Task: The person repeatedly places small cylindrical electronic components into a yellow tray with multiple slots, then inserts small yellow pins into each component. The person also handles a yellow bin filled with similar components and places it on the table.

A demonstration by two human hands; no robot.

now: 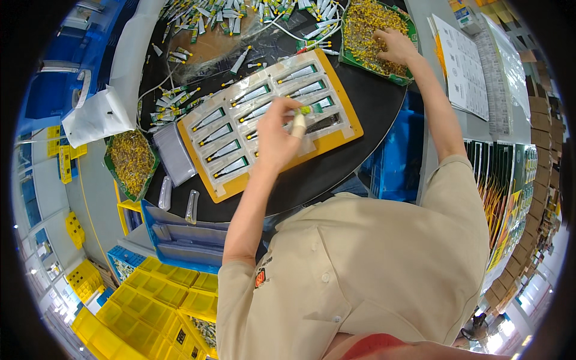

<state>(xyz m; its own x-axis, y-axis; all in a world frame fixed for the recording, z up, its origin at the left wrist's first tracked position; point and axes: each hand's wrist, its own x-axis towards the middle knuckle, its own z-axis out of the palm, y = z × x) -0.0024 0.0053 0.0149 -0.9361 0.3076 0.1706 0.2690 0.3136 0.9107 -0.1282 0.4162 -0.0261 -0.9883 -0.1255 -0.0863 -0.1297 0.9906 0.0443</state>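
Observation:
My left hand [277,137] is over an orange board [354,120]; its fingers pinch a small tube with a green end [307,110]. One of its fingers wears a pale finger cover. The board's pale insert has slots holding slim white, green and black tubes [231,167], lying slanted in rows. One slot beside my left hand shows a dark bottom [323,124]. My right hand [397,48] reaches into a green tray [403,79] of tiny yellow-tipped pieces [366,24]. Its fingers are bent and apart, touching the pieces; the fingertips are partly hidden.
Loose tubes [210,15] are heaped across the back of the black table [384,114]. At left are a second green tray of yellow pieces [131,161], stacked clear plastic covers [174,153] and a white cable. Printed sheets [459,66] lie at right. Yellow crates [150,294] stand lower left.

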